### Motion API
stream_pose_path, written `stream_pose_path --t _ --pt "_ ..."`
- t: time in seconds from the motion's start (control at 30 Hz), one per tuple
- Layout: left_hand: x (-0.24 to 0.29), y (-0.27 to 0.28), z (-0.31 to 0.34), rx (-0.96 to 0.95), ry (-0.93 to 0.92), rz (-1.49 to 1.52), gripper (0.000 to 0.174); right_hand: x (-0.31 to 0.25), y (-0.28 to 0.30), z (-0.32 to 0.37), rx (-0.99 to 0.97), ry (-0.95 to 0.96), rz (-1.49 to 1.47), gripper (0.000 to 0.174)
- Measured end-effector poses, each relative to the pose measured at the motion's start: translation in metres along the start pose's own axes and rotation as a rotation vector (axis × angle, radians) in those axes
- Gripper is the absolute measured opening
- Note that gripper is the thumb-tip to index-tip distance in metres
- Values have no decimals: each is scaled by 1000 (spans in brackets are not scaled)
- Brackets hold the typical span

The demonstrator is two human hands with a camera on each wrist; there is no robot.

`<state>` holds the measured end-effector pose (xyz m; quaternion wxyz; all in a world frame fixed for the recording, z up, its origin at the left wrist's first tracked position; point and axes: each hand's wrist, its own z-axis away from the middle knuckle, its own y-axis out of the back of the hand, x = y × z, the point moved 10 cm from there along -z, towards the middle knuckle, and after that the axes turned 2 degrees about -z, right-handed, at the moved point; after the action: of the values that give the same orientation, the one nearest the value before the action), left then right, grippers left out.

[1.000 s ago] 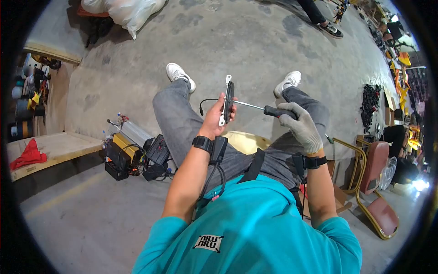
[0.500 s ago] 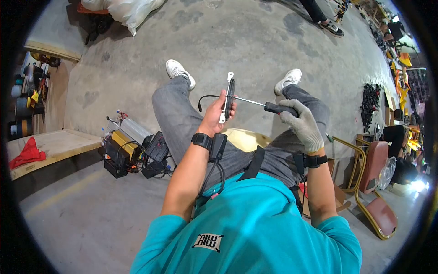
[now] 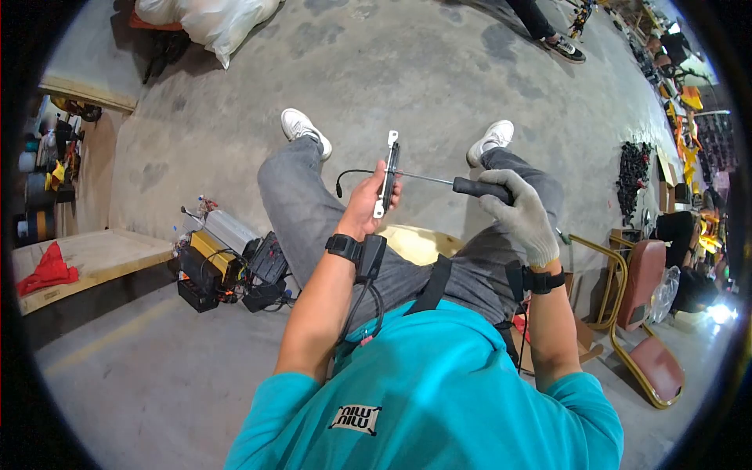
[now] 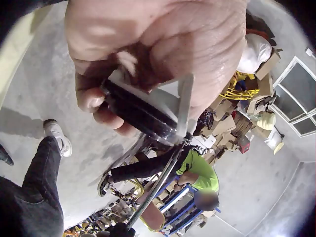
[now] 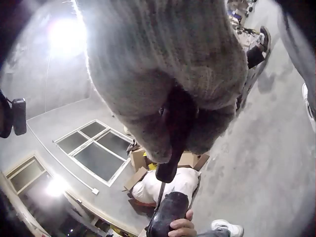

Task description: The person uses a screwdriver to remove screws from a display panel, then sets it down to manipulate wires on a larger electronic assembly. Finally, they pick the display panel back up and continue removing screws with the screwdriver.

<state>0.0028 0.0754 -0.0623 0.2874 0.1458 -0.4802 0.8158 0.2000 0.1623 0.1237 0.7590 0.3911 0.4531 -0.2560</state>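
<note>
My bare left hand (image 3: 364, 205) grips a slim black part (image 4: 140, 113) with a pale metal bracket (image 3: 393, 139) along it and a tab at each end. A short black cable (image 3: 352, 171) sticks out to its left. In my gloved right hand (image 3: 523, 218) is a screwdriver, fingers wrapped round its black handle (image 3: 479, 189). The steel shaft (image 4: 155, 190) runs left to the part, and its tip meets the part near the bracket in the left wrist view. In the right wrist view the glove hides most of the handle.
Below the hands, a pale yellow surface (image 3: 423, 241) shows between the legs. On the left are a heap of electrical units (image 3: 231, 254) and a low wooden platform (image 3: 117, 243) with a red cloth (image 3: 48, 268). A chair (image 3: 644, 290) lies to the right.
Both hands stay nearly in place, with the screwdriver held against the black part. The part and the screwdriver shift slightly left and down in the head view.
</note>
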Motion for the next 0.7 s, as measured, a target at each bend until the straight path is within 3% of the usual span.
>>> stream_pose_path --t 0.17,0.4,0.5,0.57,0.7 --pt "-1 0 1 13 -9 0 53 -3 0 1 -8 0 76 35" --pt "-1 -1 -3 -80 -3 -23 59 12 0 -3 63 -48 -159 38" --pt "-5 2 0 -8 0 29 54 16 0 -2 22 -40 -139 38" --pt "-9 8 -3 23 7 43 55 34 1 -5 32 -196 -211 39" --pt "-6 8 -3 35 1 30 56 42 -7 -4 29 -255 -326 38"
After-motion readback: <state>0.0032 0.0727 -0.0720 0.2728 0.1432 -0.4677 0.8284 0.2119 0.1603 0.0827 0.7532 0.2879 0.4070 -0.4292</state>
